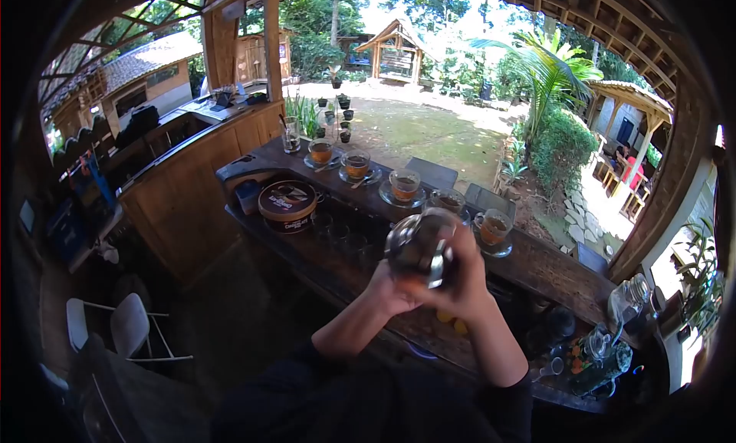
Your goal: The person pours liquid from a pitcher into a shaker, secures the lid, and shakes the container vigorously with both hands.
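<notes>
Both my hands are raised over the dark wooden counter, around a shiny, blurred container that looks like glass or metal (pixel 418 247). My left hand (pixel 389 291) holds it low on its near side. My right hand (pixel 464 270) wraps round its right side. Beyond it, glass cups of amber drink stand on saucers along the raised ledge: one cup (pixel 320 151) at the left, another (pixel 356 164) beside it, a third (pixel 404 184) nearer the middle, and one (pixel 494 227) to the right of my hands. A further cup (pixel 447 200) is partly hidden behind the container.
A round dark tub (pixel 287 205) sits at the left beside several empty glasses (pixel 337 232). At the right end stand a large glass jar (pixel 629 297) and a second jar (pixel 596 343). White folding chair (pixel 129 326) at lower left; wooden side counter (pixel 199 190) behind it.
</notes>
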`<state>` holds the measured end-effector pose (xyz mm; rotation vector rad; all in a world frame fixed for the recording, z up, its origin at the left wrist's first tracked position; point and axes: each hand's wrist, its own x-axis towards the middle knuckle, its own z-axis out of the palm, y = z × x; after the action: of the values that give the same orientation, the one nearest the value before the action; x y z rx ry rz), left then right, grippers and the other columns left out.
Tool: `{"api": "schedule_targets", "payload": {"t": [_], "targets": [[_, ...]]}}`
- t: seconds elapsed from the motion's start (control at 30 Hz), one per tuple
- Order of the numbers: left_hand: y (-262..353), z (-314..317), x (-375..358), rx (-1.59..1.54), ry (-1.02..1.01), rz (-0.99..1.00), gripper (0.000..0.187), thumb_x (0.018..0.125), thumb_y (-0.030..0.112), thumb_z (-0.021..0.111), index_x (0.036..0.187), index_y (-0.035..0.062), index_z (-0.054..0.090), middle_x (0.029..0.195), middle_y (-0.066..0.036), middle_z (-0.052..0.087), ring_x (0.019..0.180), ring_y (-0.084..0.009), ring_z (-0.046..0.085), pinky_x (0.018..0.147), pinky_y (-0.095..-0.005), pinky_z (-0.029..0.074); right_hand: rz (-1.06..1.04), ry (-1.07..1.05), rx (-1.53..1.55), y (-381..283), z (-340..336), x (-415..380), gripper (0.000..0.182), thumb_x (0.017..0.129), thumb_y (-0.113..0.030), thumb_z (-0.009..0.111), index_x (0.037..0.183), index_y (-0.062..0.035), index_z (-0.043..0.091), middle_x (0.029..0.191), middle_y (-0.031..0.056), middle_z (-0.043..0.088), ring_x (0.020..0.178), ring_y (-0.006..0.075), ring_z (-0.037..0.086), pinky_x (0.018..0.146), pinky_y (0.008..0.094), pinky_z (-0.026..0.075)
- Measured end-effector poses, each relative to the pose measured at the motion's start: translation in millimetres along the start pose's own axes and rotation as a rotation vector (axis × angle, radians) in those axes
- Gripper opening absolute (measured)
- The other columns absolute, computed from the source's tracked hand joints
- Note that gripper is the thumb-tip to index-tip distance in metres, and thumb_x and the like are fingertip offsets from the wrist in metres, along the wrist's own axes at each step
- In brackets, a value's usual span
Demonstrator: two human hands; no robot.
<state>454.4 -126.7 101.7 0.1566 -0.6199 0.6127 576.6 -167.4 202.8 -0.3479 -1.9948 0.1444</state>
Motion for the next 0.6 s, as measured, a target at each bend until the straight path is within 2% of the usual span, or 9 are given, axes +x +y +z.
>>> {"api": "schedule_targets", "payload": {"t": [0.03, 0.1, 0.17, 0.23, 0.27, 0.37, 0.4, 0.43, 0.6], "targets": [[20, -17, -11, 0.194, 0.295, 0.021, 0.034, 0.09, 0.032, 0.047, 0.11, 0.0068, 0.057, 0.104, -0.008, 0.063, 0.092, -0.019, 0.062, 0.074, -0.0354, 0.054, 0.173, 0.14, 0.098, 14, 9, -2, 0.075, 0.062, -0.023, 0.082, 0.124, -0.0205, 0.041, 0.121, 0.0198, 0.047, 0.114, 0.0418, 0.046, 0.091, 0.0537, 0.039], [2, 40, 13, 0.584, 0.308, 0.36, 0.034, 0.089, 0.032, 0.049, 0.108, 0.0054, 0.059, 0.101, -0.009, 0.063, 0.086, -0.0213, 0.063, 0.078, -0.0378, 0.053, -0.295, 0.012, -0.05, 12, 12, 18, 0.076, 0.062, -0.026, 0.083, 0.125, -0.0136, 0.042, 0.12, 0.022, 0.047, 0.108, 0.0354, 0.051, 0.091, 0.0476, 0.04], [47, 19, 3, 0.306, 0.564, 0.235, 0.03, 0.087, 0.032, 0.054, 0.102, 0.0062, 0.061, 0.099, -0.011, 0.063, 0.082, -0.0248, 0.063, 0.078, -0.0407, 0.052, -0.369, -0.177, 0.006, -26, 17, 37, 0.063, 0.065, -0.029, 0.079, 0.12, -0.0243, 0.049, 0.12, 0.0206, 0.049, 0.11, 0.0349, 0.051, 0.095, 0.0529, 0.035], [54, 51, 11, 0.435, 0.276, 0.07, 0.024, 0.085, 0.029, 0.057, 0.097, 0.0083, 0.062, 0.094, -0.013, 0.062, 0.083, -0.0301, 0.062, 0.079, -0.0422, 0.052, -0.659, -0.139, -0.085, -31, 35, 35, 0.062, 0.061, -0.023, 0.076, 0.113, -0.043, 0.048, 0.117, 0.0085, 0.054, 0.108, 0.0309, 0.052, 0.093, 0.0531, 0.037], [61, 49, 10, 0.414, 0.305, 0.072, 0.026, 0.085, 0.029, 0.058, 0.099, 0.0081, 0.061, 0.095, -0.013, 0.062, 0.084, -0.0291, 0.062, 0.078, -0.0418, 0.052, -0.678, -0.123, -0.028, -25, 40, 38, 0.064, 0.062, -0.025, 0.077, 0.119, -0.0328, 0.048, 0.118, 0.0092, 0.053, 0.109, 0.0305, 0.053, 0.097, 0.0515, 0.034], [59, -25, -11, 0.544, 0.369, 0.665, 0.031, 0.087, 0.032, 0.053, 0.107, 0.0081, 0.057, 0.098, -0.012, 0.061, 0.086, -0.0253, 0.061, 0.074, -0.0396, 0.052, -0.013, -0.134, 0.052, 23, 46, 38, 0.074, 0.061, -0.024, 0.081, 0.125, -0.0175, 0.044, 0.119, 0.0121, 0.052, 0.111, 0.0313, 0.051, 0.096, 0.0475, 0.037], [67, 14, -3, 0.821, 0.336, 0.328, 0.043, 0.087, 0.038, 0.054, 0.115, 0.0056, 0.052, 0.115, -0.009, 0.054, 0.106, -0.0185, 0.053, 0.088, -0.0338, 0.047, 0.038, 0.063, 0.011, 57, 52, 26, 0.079, 0.059, -0.024, 0.083, 0.126, -0.011, 0.041, 0.119, 0.0146, 0.051, 0.111, 0.0312, 0.051, 0.095, 0.0457, 0.039], [94, -27, -24, 0.267, 0.403, 0.026, 0.045, 0.086, 0.039, 0.055, 0.119, 0.008, 0.051, 0.112, -0.01, 0.056, 0.109, -0.0183, 0.052, 0.091, -0.0342, 0.045, 0.085, 0.26, -0.033, 84, 56, 18, 0.085, 0.058, -0.024, 0.085, 0.127, -0.0044, 0.038, 0.119, 0.017, 0.051, 0.111, 0.0311, 0.051, 0.093, 0.0439, 0.041], [89, 43, 15, 0.391, 0.432, 0.158, 0.034, 0.09, 0.035, 0.043, 0.099, 0.0063, 0.059, 0.09, -0.009, 0.062, 0.088, -0.0248, 0.061, 0.079, -0.0421, 0.05, -0.326, -0.041, 0.025, 5, 42, 50, 0.066, 0.064, -0.041, 0.076, 0.116, -0.0081, 0.05, 0.12, 0.0193, 0.051, 0.108, 0.0356, 0.051, 0.095, 0.0476, 0.036]]}}
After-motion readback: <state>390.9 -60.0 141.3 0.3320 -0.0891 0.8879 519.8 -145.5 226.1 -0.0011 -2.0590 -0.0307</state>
